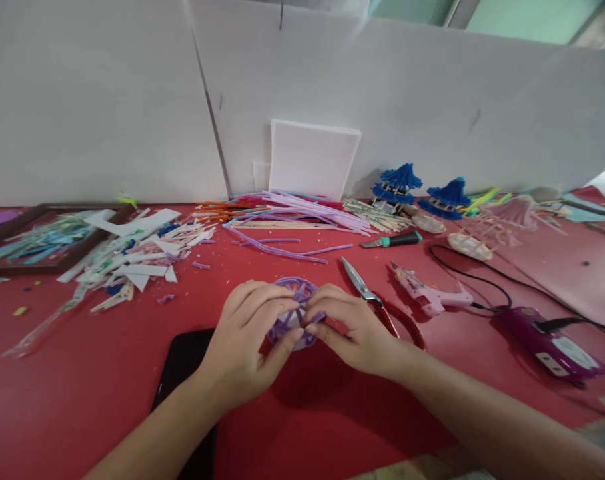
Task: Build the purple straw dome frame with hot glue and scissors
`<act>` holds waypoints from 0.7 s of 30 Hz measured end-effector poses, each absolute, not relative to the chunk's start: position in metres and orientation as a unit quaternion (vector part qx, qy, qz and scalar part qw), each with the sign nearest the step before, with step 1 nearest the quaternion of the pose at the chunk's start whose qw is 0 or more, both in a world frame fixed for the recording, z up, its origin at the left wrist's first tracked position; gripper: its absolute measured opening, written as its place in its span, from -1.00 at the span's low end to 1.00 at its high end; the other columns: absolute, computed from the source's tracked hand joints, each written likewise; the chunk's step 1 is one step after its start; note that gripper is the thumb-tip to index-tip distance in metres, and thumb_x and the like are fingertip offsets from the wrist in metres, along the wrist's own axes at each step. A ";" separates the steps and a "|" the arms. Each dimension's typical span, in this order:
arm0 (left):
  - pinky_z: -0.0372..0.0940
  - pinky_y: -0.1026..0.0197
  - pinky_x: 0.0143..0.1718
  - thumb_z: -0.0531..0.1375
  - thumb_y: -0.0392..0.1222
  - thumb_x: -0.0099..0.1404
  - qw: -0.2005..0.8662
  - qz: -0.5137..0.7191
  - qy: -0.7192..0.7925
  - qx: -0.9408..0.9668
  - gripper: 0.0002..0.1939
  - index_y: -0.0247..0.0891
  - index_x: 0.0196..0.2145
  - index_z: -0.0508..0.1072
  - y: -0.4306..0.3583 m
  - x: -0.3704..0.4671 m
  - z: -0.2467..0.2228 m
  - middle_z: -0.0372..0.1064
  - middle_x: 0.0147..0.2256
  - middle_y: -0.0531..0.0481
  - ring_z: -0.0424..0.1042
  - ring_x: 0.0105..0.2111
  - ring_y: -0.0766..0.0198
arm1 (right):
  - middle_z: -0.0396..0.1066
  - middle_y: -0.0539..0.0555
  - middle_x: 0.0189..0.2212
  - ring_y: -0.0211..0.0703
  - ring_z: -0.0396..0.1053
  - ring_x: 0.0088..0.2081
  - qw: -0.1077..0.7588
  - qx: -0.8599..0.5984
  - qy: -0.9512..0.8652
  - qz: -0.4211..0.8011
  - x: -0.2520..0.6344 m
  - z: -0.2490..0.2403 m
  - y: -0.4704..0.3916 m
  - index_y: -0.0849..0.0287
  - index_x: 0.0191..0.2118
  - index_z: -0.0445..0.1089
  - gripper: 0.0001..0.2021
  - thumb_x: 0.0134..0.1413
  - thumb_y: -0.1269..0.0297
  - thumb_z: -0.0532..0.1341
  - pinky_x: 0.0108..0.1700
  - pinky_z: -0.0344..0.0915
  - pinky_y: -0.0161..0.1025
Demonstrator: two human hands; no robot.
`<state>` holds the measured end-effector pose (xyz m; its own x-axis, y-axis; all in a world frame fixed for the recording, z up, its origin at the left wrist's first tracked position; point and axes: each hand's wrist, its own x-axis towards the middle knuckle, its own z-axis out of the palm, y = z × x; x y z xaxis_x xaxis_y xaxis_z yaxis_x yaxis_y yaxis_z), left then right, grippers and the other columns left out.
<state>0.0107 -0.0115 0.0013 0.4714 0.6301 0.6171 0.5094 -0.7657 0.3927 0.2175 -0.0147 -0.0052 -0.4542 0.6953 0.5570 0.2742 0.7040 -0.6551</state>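
Between my hands, above the red table [262,427], is a small round craft piece [295,320] with purple strips crossing over a pale base. My left hand [255,333] grips its left side, the thumb along the near edge. My right hand [350,327] pinches a short purple strip [318,318] at the right side of the piece. Fingers hide part of its rim. Scissors [362,283] with red handles lie open just beyond my right hand. A black flat object [185,363] lies partly under my left forearm.
Purple strips [282,250] and a bundle of colored sticks [307,213] lie ahead. Scraps [137,260] and a brown frame [62,265] are left. A cutter [392,240], pink glue gun [432,293], cables, purple power strip [552,347] and blue-roofed models [397,187] are right.
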 end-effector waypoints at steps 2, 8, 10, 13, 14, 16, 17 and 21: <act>0.15 0.03 0.05 0.19 -0.26 0.26 0.055 0.377 0.312 0.870 -0.89 -0.27 -0.23 0.42 -0.014 0.011 0.002 0.43 -0.19 -0.09 0.34 -0.14 0.15 | 0.44 0.12 -0.35 -0.15 0.38 -0.25 0.431 -0.306 -0.814 0.241 0.214 -0.005 -0.018 0.19 -0.29 0.41 -0.95 0.16 0.44 0.20 -0.16 0.35 -0.19; 0.21 0.09 -0.04 0.22 -0.32 0.24 0.055 0.374 0.269 0.886 -0.96 -0.25 -0.31 0.44 -0.012 0.006 0.005 0.42 -0.31 -0.02 0.33 -0.23 0.22 | 0.45 0.13 -0.34 -0.17 0.39 -0.25 0.423 -0.310 -0.815 0.248 0.212 -0.004 -0.019 0.20 -0.28 0.41 -0.95 0.16 0.45 0.20 -0.17 0.37 -0.21; 0.23 0.12 -0.03 0.23 -0.30 0.26 0.045 0.382 0.254 0.887 -0.98 -0.24 -0.32 0.44 -0.011 0.006 0.006 0.45 -0.33 0.01 0.34 -0.23 0.24 | 0.46 0.12 -0.34 -0.17 0.39 -0.24 0.420 -0.308 -0.819 0.241 0.213 -0.003 -0.018 0.20 -0.28 0.40 -0.94 0.17 0.45 0.19 -0.15 0.37 -0.21; 0.27 0.18 -0.08 0.22 -0.25 0.29 0.029 0.400 0.246 0.882 -0.96 -0.24 -0.34 0.43 -0.009 0.009 0.007 0.48 -0.38 0.06 0.36 -0.25 0.26 | 0.47 0.12 -0.33 -0.16 0.39 -0.22 0.416 -0.300 -0.831 0.217 0.214 -0.002 -0.017 0.20 -0.28 0.38 -0.93 0.18 0.47 0.17 -0.14 0.37 -0.22; 0.28 0.19 -0.09 0.21 -0.23 0.30 0.020 0.405 0.248 0.880 -0.95 -0.24 -0.33 0.43 -0.009 0.009 0.007 0.49 -0.40 0.07 0.36 -0.24 0.25 | 0.47 0.13 -0.32 -0.16 0.40 -0.22 0.414 -0.298 -0.834 0.210 0.214 -0.003 -0.017 0.19 -0.28 0.38 -0.92 0.19 0.48 0.17 -0.14 0.38 -0.23; 0.30 0.20 -0.11 0.20 -0.21 0.31 0.001 0.403 0.252 0.880 -0.95 -0.23 -0.31 0.44 -0.009 0.009 0.007 0.50 -0.42 0.09 0.37 -0.23 0.24 | 0.47 0.12 -0.31 -0.17 0.40 -0.21 0.418 -0.297 -0.834 0.203 0.215 -0.003 -0.016 0.19 -0.27 0.39 -0.92 0.18 0.48 0.18 -0.15 0.38 -0.25; 0.30 0.19 -0.11 0.21 -0.22 0.31 -0.011 0.400 0.251 0.881 -0.95 -0.22 -0.30 0.44 -0.010 0.008 0.007 0.51 -0.41 0.09 0.37 -0.23 0.24 | 0.47 0.12 -0.31 -0.18 0.41 -0.22 0.422 -0.299 -0.831 0.205 0.215 -0.004 -0.016 0.18 -0.26 0.39 -0.92 0.17 0.48 0.19 -0.15 0.38 -0.26; 0.31 0.13 -0.11 0.24 -0.24 0.28 -0.055 0.394 0.235 0.887 -0.93 -0.23 -0.26 0.44 -0.011 0.006 0.007 0.53 -0.35 0.06 0.40 -0.23 0.20 | 0.48 0.09 -0.33 -0.21 0.42 -0.25 0.444 -0.312 -0.811 0.220 0.214 -0.005 -0.017 0.18 -0.22 0.37 -0.92 0.17 0.46 0.21 -0.16 0.37 -0.28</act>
